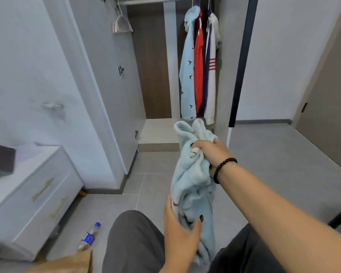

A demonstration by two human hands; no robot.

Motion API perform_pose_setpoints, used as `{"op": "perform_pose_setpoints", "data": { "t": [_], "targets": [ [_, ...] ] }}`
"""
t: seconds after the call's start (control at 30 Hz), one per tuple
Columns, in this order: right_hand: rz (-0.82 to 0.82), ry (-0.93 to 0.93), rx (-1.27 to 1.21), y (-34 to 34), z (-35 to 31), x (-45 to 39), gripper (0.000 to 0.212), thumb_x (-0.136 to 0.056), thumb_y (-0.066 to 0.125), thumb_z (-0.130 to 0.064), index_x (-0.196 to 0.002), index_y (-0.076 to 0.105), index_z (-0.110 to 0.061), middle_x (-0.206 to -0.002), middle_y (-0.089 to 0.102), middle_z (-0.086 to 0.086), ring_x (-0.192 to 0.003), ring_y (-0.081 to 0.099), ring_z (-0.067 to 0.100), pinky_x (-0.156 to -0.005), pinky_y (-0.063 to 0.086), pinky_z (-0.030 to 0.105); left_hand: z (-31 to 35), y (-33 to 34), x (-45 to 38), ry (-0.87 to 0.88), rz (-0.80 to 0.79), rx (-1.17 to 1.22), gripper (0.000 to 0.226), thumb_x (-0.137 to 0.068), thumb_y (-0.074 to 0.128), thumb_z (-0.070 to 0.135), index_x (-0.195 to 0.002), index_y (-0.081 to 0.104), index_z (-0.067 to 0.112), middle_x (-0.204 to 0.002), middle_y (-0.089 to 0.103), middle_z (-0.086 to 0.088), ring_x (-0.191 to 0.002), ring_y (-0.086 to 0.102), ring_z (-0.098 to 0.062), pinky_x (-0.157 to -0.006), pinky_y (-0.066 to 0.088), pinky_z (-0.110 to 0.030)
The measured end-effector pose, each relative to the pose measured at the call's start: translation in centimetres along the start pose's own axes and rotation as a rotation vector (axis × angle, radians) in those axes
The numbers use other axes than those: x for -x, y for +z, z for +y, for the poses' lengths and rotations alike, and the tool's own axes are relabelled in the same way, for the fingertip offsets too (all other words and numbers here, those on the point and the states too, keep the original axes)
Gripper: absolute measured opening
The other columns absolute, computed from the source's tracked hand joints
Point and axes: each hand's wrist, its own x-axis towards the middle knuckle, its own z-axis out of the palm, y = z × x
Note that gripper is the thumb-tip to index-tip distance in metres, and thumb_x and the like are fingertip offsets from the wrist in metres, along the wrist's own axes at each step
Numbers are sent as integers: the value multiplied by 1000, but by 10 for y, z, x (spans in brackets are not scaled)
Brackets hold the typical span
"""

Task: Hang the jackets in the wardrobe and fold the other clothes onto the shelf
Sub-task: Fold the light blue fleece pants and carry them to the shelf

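Observation:
A fluffy light-blue garment (193,186) hangs bunched between my hands, over my knees. My right hand (213,152), with a dark bead bracelet at the wrist, grips its upper part. My left hand (180,229) holds its lower part, thumb curled into the fabric. Ahead, the open wardrobe (156,66) has several jackets on its rail: a light-blue hooded one (187,75), a red one (198,66), a navy one and a white one (212,85) with red stripes. The wardrobe's pale bottom shelf (158,131) lies just beyond the garment.
A pink hanger (122,24) hangs at the rail's left end. A white drawer unit (37,190) at left carries dark folded cloth (0,158). A plastic bottle (89,237) lies on the grey tiled floor. The open wardrobe door (110,85) stands left of the opening.

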Motion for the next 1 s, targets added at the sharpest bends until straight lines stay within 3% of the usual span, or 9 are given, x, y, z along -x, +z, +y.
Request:
{"op": "perform_pose_setpoints", "data": {
  "t": [0.13,0.27,0.4,0.47,0.57,0.63,0.8,0.9,1.0],
  "targets": [
    [-101,-42,-122,47,-52,4,25,-73,68,-5,-96,60,-3,-70,63,7,-51,64,14,-52,54,24,25,-32,-45,-6,182,104,75,-73,79,34,-130,35,54,-120,53,31,-108,54,9,-72,45,-7],
    [-242,-115,-168,54,-108,15,46,-74,64,-7,-119,59,-1,-107,64,14,-96,65,26,-92,52,47,67,-87,-92,114,278,26,41,-79,68,25,-112,53,44,-91,65,25,-84,61,2,-65,42,-10],
    [-428,-184,-85,10,-142,23,44,-86,49,-4,-130,56,-5,-109,59,15,-101,59,31,-100,46,49,104,-130,-99,379,249,-213,42,-73,73,13,-108,67,36,-91,66,25,-81,59,0,-66,41,-2],
    [-517,-195,-34,-20,-141,26,37,-89,40,0,-114,64,-13,-92,69,4,-84,68,20,-76,58,34,111,-133,-85,489,130,-294,37,-71,76,15,-103,71,33,-93,65,25,-85,58,2,-69,40,0],
    [-483,-109,132,-67,-116,19,36,-92,38,1,-85,67,-19,-66,71,-7,-62,69,9,-48,51,18,105,-119,-48,545,-164,-477,29,-69,75,25,-97,70,31,-93,69,20,-85,61,-3,-71,44,-13],
    [-448,16,310,-101,-87,14,41,-91,41,-2,-75,74,-20,-68,72,-7,-67,69,12,-50,52,18,92,-99,-19,596,-385,-593,27,-70,70,35,-97,69,31,-94,70,15,-86,62,-9,-73,47,-24],
    [-358,388,312,-198,18,11,49,-83,53,-4,-129,57,-19,-121,66,11,-100,67,31,-82,56,46,67,-45,27,536,-943,-659,50,-79,50,73,-115,59,39,-115,65,19,-104,57,0,-91,46,-24],
    [-255,383,207,-237,52,13,51,-84,55,-4,-131,55,-24,-125,63,6,-103,66,30,-86,54,48,67,-32,1,304,-873,-385,44,-89,53,59,-127,61,39,-124,62,23,-109,56,8,-99,44,-19],
    [-242,441,207,-251,62,13,46,-82,60,-15,-128,57,-20,-121,66,14,-105,65,35,-87,52,45,64,-18,-26,333,-812,-479,41,-96,55,37,-137,52,35,-135,56,16,-118,52,1,-104,41,-22]
  ]
}}
